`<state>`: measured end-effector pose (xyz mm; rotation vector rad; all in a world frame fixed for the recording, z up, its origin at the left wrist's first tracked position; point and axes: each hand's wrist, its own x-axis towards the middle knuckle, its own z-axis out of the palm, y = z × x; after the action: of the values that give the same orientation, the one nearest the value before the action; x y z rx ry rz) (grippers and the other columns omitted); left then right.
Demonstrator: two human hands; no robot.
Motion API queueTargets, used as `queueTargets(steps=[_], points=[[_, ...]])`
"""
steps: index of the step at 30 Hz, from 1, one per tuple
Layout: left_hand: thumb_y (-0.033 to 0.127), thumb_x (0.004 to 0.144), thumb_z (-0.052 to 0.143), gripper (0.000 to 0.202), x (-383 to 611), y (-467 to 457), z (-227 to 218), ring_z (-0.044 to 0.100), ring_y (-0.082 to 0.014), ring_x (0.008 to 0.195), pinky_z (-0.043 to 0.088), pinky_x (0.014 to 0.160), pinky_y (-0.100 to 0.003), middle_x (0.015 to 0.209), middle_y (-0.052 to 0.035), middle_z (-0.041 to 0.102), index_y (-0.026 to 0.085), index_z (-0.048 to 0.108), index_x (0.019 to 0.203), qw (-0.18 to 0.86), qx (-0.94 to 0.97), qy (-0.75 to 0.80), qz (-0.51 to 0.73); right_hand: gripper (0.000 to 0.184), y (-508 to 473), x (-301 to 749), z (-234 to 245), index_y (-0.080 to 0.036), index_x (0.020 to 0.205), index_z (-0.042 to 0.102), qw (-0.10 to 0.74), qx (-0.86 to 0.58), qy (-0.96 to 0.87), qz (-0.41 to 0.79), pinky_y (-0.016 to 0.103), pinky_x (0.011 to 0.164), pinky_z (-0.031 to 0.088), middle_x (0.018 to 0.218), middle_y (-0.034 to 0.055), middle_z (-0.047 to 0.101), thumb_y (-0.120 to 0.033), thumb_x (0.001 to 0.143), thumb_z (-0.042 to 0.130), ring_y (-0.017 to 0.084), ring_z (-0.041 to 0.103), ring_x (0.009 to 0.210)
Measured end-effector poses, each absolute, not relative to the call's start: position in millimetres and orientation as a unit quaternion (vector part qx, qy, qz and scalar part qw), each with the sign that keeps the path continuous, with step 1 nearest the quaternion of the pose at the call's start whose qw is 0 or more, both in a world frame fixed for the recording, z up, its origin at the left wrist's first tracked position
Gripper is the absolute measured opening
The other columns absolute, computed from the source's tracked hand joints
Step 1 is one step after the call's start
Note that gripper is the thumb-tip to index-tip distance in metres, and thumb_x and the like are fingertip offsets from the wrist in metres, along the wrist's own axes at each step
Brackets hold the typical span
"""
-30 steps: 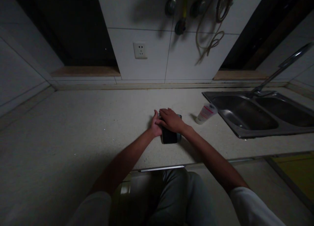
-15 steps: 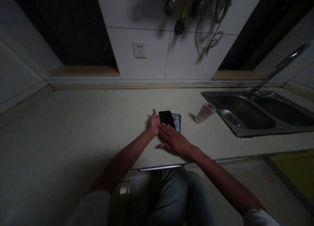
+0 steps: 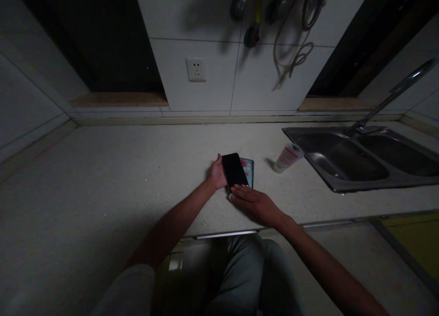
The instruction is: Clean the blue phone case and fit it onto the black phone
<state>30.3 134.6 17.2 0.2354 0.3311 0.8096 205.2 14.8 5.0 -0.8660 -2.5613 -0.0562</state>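
On countertop (image 3: 103, 169) | left hand (image 3: 217, 173) upright, fingers together, against smartphone (image 3: 234, 170) | right hand (image 3: 255, 206) spread at its base

This place is understood to be a kitchen, and it is shown by several things. A double sink of stainless steel (image 3: 295, 133) is set into a speckled pale countertop (image 3: 103, 169), and a long metal faucet (image 3: 394, 94) is mounted behind it. Above the counter, ladles (image 3: 238, 7) and other utensils are hung on a white tiled wall (image 3: 212, 78), where a power socket (image 3: 195, 69) is also fitted.
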Motion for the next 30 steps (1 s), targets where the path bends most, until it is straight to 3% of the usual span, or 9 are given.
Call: queueTargets(steps=[8, 11, 14, 18, 21, 25, 30], points=[[0.061, 0.099, 0.025, 0.074, 28, 136, 19, 0.059, -0.0368, 0.127, 0.038, 0.109, -0.061, 0.129, -0.0254, 0.066, 0.007, 0.049, 0.144, 0.9, 0.105, 0.155, 0.393, 0.036, 24, 226, 9, -0.028, 0.131, 0.066, 0.284, -0.319, -0.903, -0.042, 0.053, 0.112, 0.049, 0.141, 0.0068, 0.063, -0.016, 0.103, 0.047, 0.025, 0.052, 0.139], [0.06, 0.099, 0.026, 0.073, 28, 137, 19, 0.059, -0.0369, 0.128, 0.038, 0.109, -0.061, 0.13, -0.0252, 0.066, 0.007, 0.048, 0.144, 0.894, 0.101, 0.163, 0.405, 0.032, 26, 231, 10, -0.029, 0.122, 0.071, 0.301, -0.339, -0.89, -0.043, 0.053, 0.109, 0.05, 0.137, 0.0077, 0.067, -0.02, 0.104, 0.046, 0.025, 0.059, 0.131], [0.061, 0.099, 0.028, 0.074, 29, 137, 18, 0.058, -0.0377, 0.129, 0.037, 0.109, -0.062, 0.13, -0.0256, 0.065, 0.006, 0.048, 0.144, 0.89, 0.099, 0.168, 0.412, 0.024, 26, 235, 12, -0.027, 0.112, 0.075, 0.322, -0.385, -0.864, -0.044, 0.046, 0.092, 0.058, 0.118, 0.0099, 0.074, -0.027, 0.101, 0.054, 0.025, 0.069, 0.109], [0.059, 0.098, 0.032, 0.071, 29, 136, 16, 0.059, -0.0372, 0.127, 0.038, 0.109, -0.061, 0.131, -0.0244, 0.065, 0.008, 0.049, 0.144, 0.891, 0.105, 0.169, 0.408, 0.023, 31, 241, 17, -0.028, 0.106, 0.077, 0.365, -0.41, -0.835, -0.045, 0.033, 0.07, 0.055, 0.093, 0.0067, 0.073, -0.022, 0.098, 0.058, 0.02, 0.066, 0.082], [0.059, 0.099, 0.032, 0.069, 29, 136, 17, 0.062, -0.0366, 0.123, 0.041, 0.107, -0.059, 0.128, -0.0231, 0.067, 0.009, 0.052, 0.141, 0.894, 0.117, 0.17, 0.398, 0.027, 41, 243, 23, -0.029, 0.108, 0.077, 0.427, -0.407, -0.808, -0.001, 0.031, 0.067, 0.054, 0.092, 0.0054, 0.07, -0.017, 0.096, 0.056, 0.018, 0.065, 0.081], [0.063, 0.098, 0.028, 0.072, 31, 137, 18, 0.066, -0.0369, 0.115, 0.045, 0.103, -0.056, 0.121, -0.0231, 0.07, 0.008, 0.058, 0.135, 0.897, 0.134, 0.171, 0.385, 0.025, 61, 235, 35, -0.028, 0.112, 0.076, 0.499, -0.449, -0.739, 0.061, 0.035, 0.073, 0.056, 0.095, 0.0061, 0.07, -0.024, 0.094, 0.059, 0.02, 0.066, 0.085], [0.063, 0.098, 0.03, 0.068, 32, 139, 16, 0.07, -0.0341, 0.105, 0.049, 0.098, -0.051, 0.108, -0.0182, 0.074, 0.011, 0.062, 0.13, 0.895, 0.141, 0.195, 0.375, 0.023, 96, 214, 43, -0.024, 0.111, 0.075, 0.531, -0.48, -0.69, 0.106, 0.033, 0.071, 0.056, 0.096, 0.0065, 0.07, -0.031, 0.093, 0.062, 0.02, 0.066, 0.085]])
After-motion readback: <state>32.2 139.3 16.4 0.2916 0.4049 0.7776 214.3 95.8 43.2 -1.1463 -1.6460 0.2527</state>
